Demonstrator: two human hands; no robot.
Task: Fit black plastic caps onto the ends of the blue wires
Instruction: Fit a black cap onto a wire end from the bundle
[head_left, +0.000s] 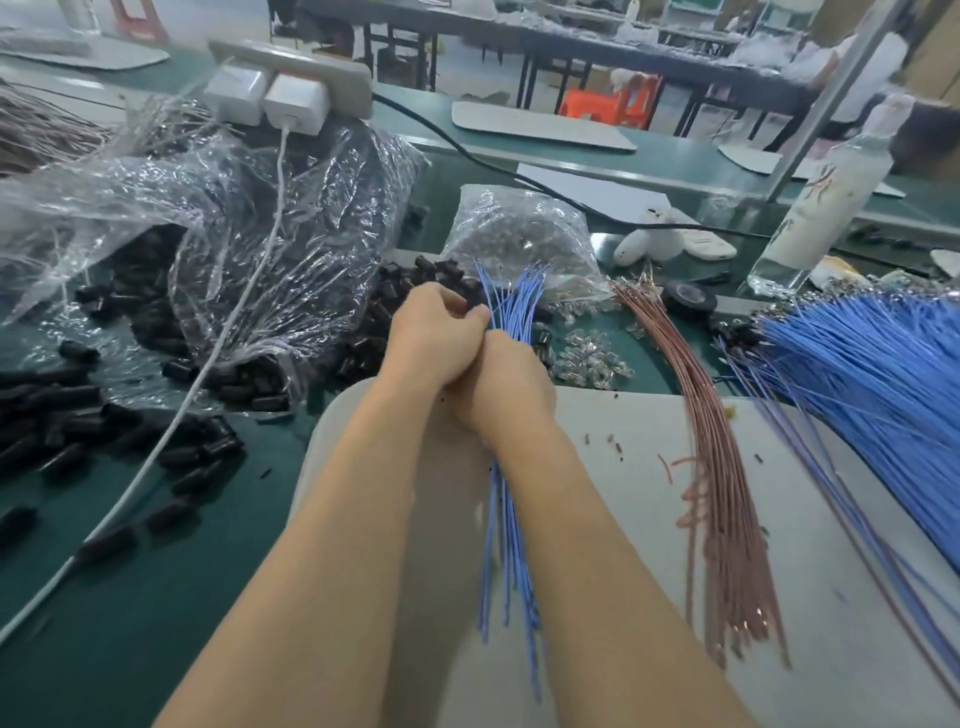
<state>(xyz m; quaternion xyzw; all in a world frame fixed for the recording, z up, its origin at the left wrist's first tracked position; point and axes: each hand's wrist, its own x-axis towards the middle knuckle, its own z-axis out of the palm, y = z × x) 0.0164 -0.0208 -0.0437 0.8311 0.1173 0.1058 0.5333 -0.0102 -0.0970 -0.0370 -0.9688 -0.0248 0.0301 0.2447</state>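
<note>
Blue wires (506, 545) in right hand (511, 395), black caps (57, 415) crowding left

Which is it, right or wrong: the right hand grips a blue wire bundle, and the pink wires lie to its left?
Wrong in one respect. The head view shows the pink wires lying to the right of the right hand, not its left. That hand does grip the blue wire bundle.

Green table (156, 623): black caps (57, 400), grey board (623, 499)
</note>
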